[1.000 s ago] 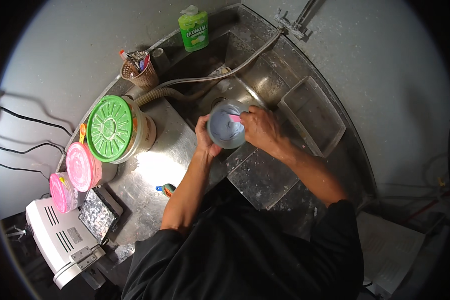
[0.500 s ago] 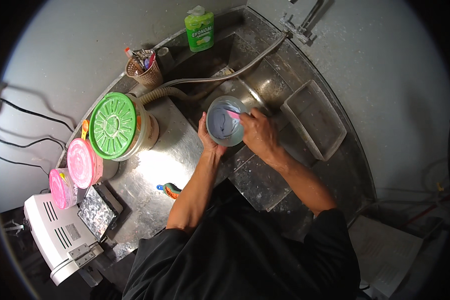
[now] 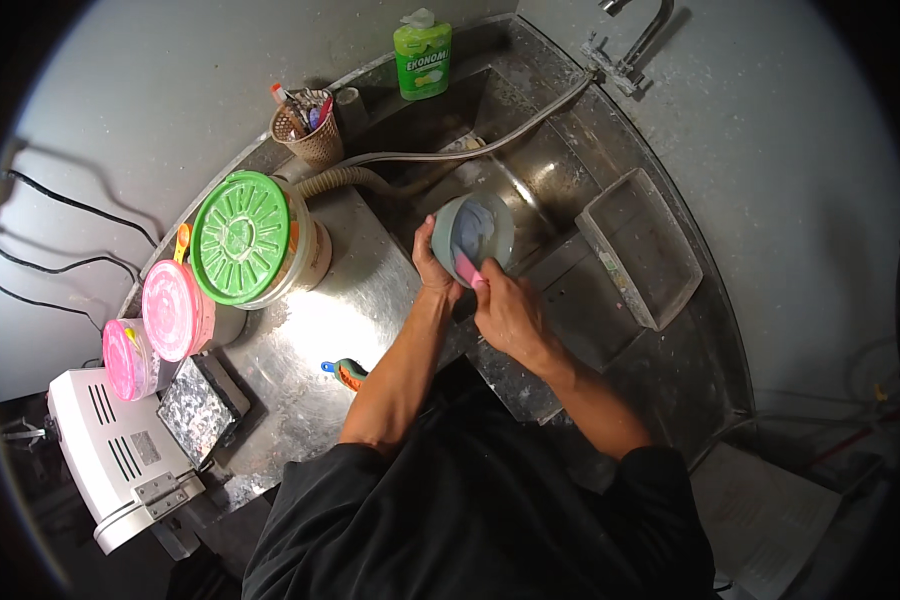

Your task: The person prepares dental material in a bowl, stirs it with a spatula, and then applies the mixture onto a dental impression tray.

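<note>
My left hand [image 3: 431,262] grips a pale translucent mixing bowl [image 3: 444,230] by its left side, fingers curled round the wall, and holds it up over the steel sink. The bowl is tilted, its mouth facing right. Inside lies a smooth grey-lilac paste [image 3: 467,236], coating the wall. A pink spatula [image 3: 467,269] is shut in my right hand [image 3: 510,316], its blade down in the bowl at the near edge. The spatula's tip is hidden by the paste and the rim.
Left on the steel counter [image 3: 300,375] stand a green-lidded bucket [image 3: 240,240] and two pink-lidded tubs [image 3: 170,310]. A green-orange scoop-like tool [image 3: 350,374] lies near my left forearm. Right of the bowl is a rectangular tray [image 3: 642,250]; beyond, a hose [image 3: 490,140] and green bottle [image 3: 423,62].
The bowl has tipped from facing up to facing right. My right hand has drawn the spatula from the upper right of the bowl to its near edge. The view has shifted slightly.
</note>
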`<state>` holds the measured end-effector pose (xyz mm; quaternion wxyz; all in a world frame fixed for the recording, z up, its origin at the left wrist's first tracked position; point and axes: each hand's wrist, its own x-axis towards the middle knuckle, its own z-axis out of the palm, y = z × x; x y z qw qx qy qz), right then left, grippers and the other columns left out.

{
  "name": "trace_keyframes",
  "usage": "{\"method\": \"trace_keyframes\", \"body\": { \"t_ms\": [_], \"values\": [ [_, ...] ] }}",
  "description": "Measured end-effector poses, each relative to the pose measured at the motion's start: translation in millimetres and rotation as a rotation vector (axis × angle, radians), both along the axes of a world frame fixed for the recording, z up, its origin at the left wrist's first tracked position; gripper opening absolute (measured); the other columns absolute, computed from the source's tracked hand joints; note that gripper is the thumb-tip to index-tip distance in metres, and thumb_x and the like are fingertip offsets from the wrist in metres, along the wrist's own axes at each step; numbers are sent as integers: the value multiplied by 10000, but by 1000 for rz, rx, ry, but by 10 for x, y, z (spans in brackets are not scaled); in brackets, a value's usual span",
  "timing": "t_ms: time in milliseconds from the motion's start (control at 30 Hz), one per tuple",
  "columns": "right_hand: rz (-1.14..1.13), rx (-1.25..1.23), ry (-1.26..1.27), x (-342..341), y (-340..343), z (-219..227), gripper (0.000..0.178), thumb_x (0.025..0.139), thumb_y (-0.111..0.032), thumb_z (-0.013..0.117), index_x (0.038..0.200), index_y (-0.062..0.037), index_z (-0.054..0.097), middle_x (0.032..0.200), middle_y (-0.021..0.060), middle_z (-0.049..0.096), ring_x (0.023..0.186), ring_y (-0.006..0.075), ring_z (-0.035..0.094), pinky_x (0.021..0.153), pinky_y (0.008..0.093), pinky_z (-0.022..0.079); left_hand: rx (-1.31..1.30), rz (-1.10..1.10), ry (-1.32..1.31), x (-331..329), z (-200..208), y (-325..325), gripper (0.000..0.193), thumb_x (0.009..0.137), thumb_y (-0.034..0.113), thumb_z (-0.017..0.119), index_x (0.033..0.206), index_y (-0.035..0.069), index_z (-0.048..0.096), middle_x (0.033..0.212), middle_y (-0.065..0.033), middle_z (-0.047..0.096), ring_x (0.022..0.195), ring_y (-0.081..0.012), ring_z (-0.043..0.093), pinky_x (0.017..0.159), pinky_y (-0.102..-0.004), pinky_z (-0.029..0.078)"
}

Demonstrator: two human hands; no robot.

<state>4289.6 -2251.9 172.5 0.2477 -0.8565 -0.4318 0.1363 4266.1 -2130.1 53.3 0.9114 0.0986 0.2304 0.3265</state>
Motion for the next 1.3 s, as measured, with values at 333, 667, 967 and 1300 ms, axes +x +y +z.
{"method": "trace_keyframes", "body": {
  "t_ms": [333, 667, 967, 1300],
  "values": [
    [280, -50, -155, 670, 105, 81, 66, 804, -95, 676, 824, -42, 710, 818, 169, 676, 789, 364, 670, 699, 461, 527, -124, -433, 51, -78, 267, 52, 561, 925, 524, 461, 1175, 46, 613, 1127, -130, 658, 1023, -294, 630, 923, -457, 499],
    [445, -150, -288, 848, 251, 404, 102, 800, -108, 698, 882, -57, 730, 896, 127, 697, 856, 323, 691, 736, 433, 538, -83, -796, 201, -206, 397, 230, 693, 901, 605, 366, 1353, 99, 508, 1327, -169, 544, 1176, -358, 567, 922, -583, 489],
    [523, -300, -88, 760, 182, 305, 125, 821, -82, 675, 922, -106, 745, 902, 107, 687, 871, 319, 687, 748, 440, 539, -125, -821, 239, -289, 334, 223, 695, 892, 618, 361, 1349, 119, 520, 1336, -172, 539, 1192, -378, 548, 914, -590, 492],
    [694, -147, -174, 898, 151, 378, 182, 830, -83, 656, 948, -178, 756, 885, 40, 640, 857, 254, 666, 691, 402, 547, 8, -922, 278, -291, 547, 308, 646, 930, 617, 396, 1317, 123, 548, 1276, -144, 589, 1121, -347, 591, 883, -565, 502]
  ]
}}
